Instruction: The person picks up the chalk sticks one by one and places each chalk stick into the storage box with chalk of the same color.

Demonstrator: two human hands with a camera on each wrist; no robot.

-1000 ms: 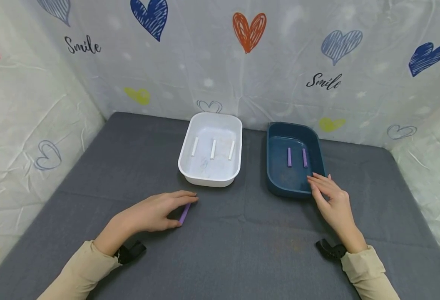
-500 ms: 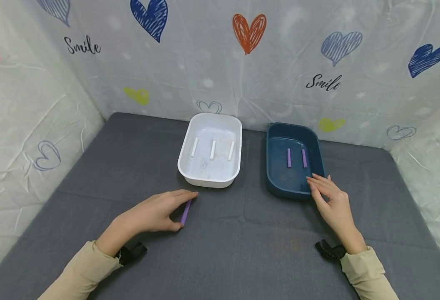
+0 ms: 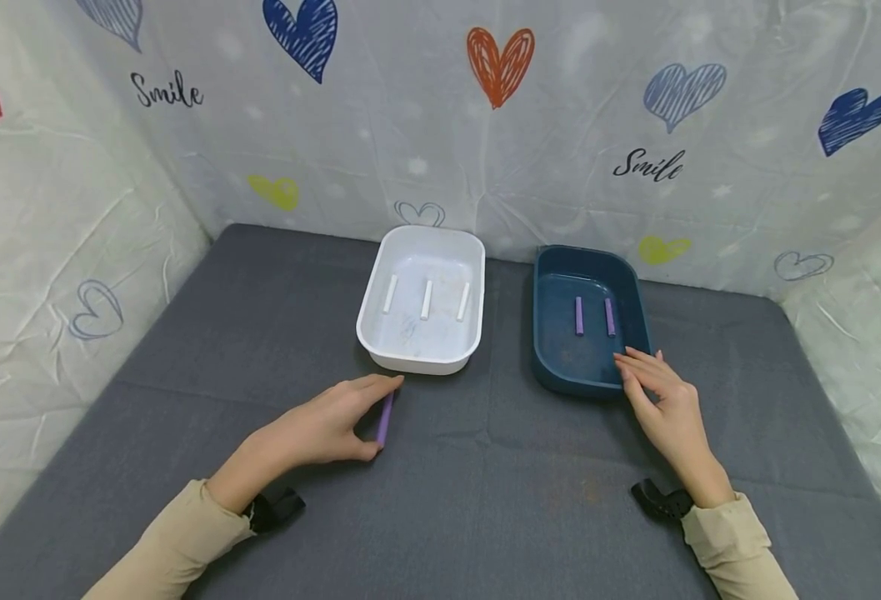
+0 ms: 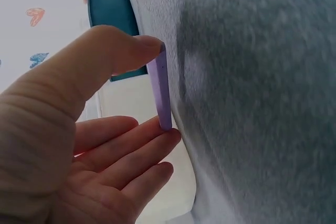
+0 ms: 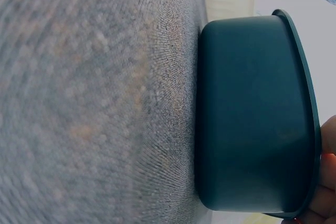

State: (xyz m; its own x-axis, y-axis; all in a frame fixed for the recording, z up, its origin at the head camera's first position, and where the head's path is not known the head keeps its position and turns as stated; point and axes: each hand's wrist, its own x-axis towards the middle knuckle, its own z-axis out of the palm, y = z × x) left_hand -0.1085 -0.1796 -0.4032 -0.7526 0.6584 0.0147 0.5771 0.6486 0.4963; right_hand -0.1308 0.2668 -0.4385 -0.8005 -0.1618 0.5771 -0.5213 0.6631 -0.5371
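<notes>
My left hand [image 3: 335, 421] pinches a purple stick [image 3: 385, 419] between thumb and fingers, just above the grey cloth in front of the white tray [image 3: 380, 346]. The left wrist view shows the stick [image 4: 160, 87] held end to end, thumb at one tip and fingers at the other. My right hand [image 3: 661, 400] rests with straight fingers on the near right corner of the dark blue tray [image 3: 571, 382], whose wall [image 5: 252, 114] fills the right wrist view. Two purple sticks [image 3: 593, 316] lie in the blue tray. Three white sticks [image 3: 427, 298] lie in the white tray.
The grey cloth surface [image 3: 485, 492] is walled on three sides by a white sheet printed with hearts [image 3: 500, 62] and the word Smile. Both trays stand side by side near the back wall.
My left hand has shifted slightly right and forward with the purple stick, which now stands closer to the white tray's near edge. The right hand has stayed still.
</notes>
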